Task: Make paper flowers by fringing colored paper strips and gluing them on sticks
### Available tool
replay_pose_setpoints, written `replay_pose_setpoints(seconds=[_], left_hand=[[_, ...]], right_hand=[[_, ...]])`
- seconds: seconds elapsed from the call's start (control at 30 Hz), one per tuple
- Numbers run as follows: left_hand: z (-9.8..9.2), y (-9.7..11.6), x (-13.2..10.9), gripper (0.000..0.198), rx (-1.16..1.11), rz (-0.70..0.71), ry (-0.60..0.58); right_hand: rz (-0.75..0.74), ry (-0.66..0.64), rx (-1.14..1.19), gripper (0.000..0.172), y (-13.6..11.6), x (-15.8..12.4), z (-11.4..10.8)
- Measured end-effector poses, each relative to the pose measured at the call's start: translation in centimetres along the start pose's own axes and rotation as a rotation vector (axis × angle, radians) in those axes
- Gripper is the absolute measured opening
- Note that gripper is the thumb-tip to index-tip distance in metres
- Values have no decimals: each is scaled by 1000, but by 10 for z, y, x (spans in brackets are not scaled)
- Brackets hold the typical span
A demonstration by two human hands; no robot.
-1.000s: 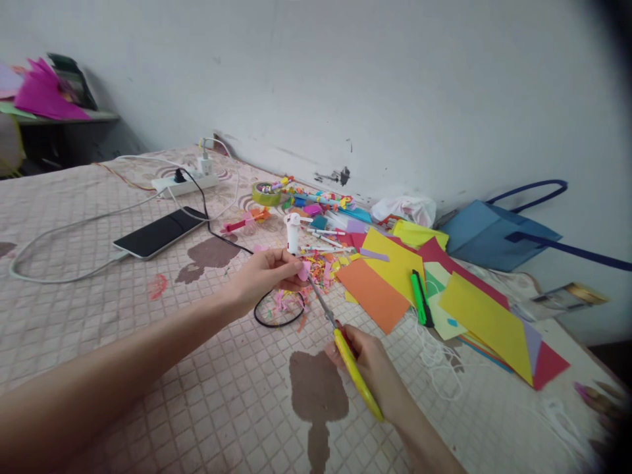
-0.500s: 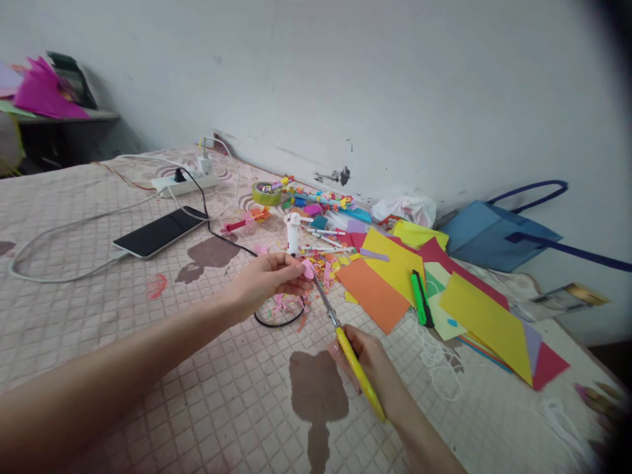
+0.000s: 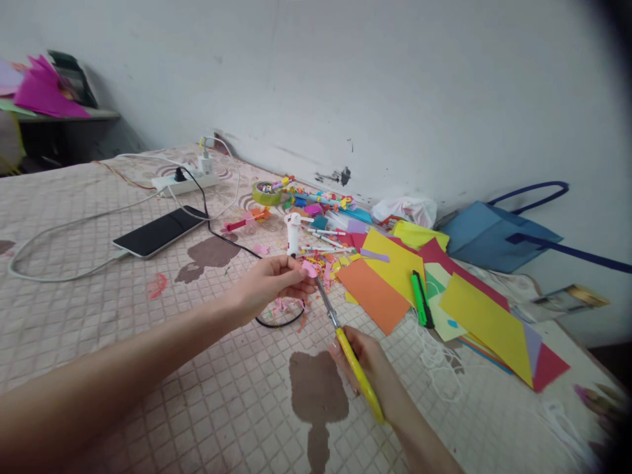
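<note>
A small pink piece of paper (image 3: 309, 268) is pinched between the thumb and fingers of my left hand (image 3: 276, 283). My right hand (image 3: 368, 362) is closed around the yellow handles of a pair of scissors (image 3: 354, 362). The metal blades point up and left, their tips at the lower edge of the pink paper. Whether paper lies between the blades I cannot tell. Just behind my left hand stands a white glue gun (image 3: 293, 234), its black cord looping under the wrist. Pink and coloured paper scraps (image 3: 328, 268) lie scattered around it.
Coloured sheets (image 3: 378, 296), a green box cutter (image 3: 421, 299) and white string (image 3: 439, 362) lie to the right. A blue bag (image 3: 498, 234) stands by the wall. At left are a phone (image 3: 160, 232) on a cable and a power strip (image 3: 185, 183). Green tape (image 3: 266, 193) sits further back.
The pink paper has turned slightly in my left fingers, and that hand has shifted a little to the right. The scissors stay in almost the same place.
</note>
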State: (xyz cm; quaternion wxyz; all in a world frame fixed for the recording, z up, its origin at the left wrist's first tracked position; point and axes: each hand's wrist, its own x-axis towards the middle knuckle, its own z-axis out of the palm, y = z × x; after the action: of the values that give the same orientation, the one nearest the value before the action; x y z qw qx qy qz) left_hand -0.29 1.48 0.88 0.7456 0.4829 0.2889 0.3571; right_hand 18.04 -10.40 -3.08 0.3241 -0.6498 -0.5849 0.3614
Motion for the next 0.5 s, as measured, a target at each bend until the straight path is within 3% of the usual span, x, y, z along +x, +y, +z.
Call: replay_pose_setpoints(seconds=[0.3,0.5], left_hand=[[2,2,-2,20,34,16,7],[1,1,-1,21,25,14,-2]], right_hand=[[-12,4,-80,33,-7,-1,-2],[21,-10,-1,34,-8,-1,-1]])
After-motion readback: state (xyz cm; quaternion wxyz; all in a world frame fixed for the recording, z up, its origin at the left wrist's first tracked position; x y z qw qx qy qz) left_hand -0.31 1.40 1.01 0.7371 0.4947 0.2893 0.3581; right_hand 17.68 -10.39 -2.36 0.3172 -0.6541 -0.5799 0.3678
